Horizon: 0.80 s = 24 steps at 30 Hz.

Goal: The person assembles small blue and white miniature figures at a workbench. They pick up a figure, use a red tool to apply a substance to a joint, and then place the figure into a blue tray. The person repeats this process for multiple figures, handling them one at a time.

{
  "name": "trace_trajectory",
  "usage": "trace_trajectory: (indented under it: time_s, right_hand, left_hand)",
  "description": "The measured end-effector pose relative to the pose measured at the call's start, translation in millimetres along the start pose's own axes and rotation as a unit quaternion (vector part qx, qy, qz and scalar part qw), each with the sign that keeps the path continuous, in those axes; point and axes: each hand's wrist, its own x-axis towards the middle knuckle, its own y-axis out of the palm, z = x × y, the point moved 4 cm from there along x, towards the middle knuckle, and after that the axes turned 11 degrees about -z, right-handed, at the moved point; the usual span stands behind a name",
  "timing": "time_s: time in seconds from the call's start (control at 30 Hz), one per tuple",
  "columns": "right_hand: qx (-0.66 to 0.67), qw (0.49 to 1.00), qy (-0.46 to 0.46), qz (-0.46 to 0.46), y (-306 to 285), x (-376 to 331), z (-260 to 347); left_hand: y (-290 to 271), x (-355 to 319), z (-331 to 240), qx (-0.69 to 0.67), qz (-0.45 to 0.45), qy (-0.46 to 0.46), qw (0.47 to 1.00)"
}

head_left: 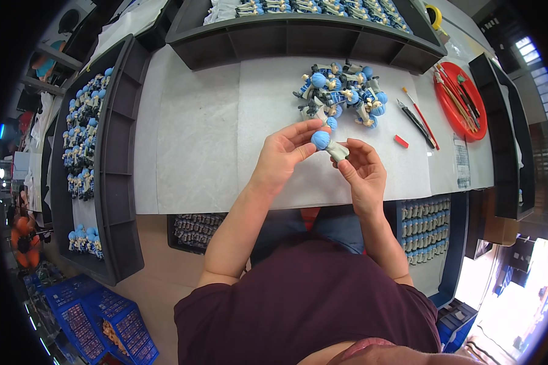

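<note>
Over the white worktable (195,146) I hold one small figurine (326,143) with a round blue head and a pale grey body. My left hand (283,155) pinches its blue head between thumb and fingers. My right hand (362,170) grips the pale body from below and to the right. Just beyond my hands lies a pile of several like figurines (344,91), blue-headed with dark and grey parts.
A red round tray (463,100) of thin tools sits far right, with a red-handled brush (420,115), a dark tool (415,121) and a small red block (400,141) beside it. Dark shelf trays of figurines stand left (82,140), behind (310,7) and low right (426,228). Blue crates (97,316) sit on the floor.
</note>
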Motion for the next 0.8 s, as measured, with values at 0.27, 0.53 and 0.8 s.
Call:
trace_trajectory:
  time_s: [0.27, 0.53, 0.8]
  right_hand:
    - [-0.042, 0.997, -0.059, -0.013, 1.2, -1.5, 4.6]
    - [-0.069, 0.991, -0.114, -0.005, -0.7, -2.5, 2.7]
    - [-0.078, 0.992, -0.102, -0.005, -2.7, -4.1, -0.4]
  left_hand:
    - [-0.8, -1.5, 7.4, 0.007, 0.021, -0.005, 1.0]
    - [-0.1, -4.8, 11.0, 0.053, -0.019, -0.029, 0.998]
    - [-1.2, -4.4, 13.0, 0.05, -0.018, -0.026, 0.998]
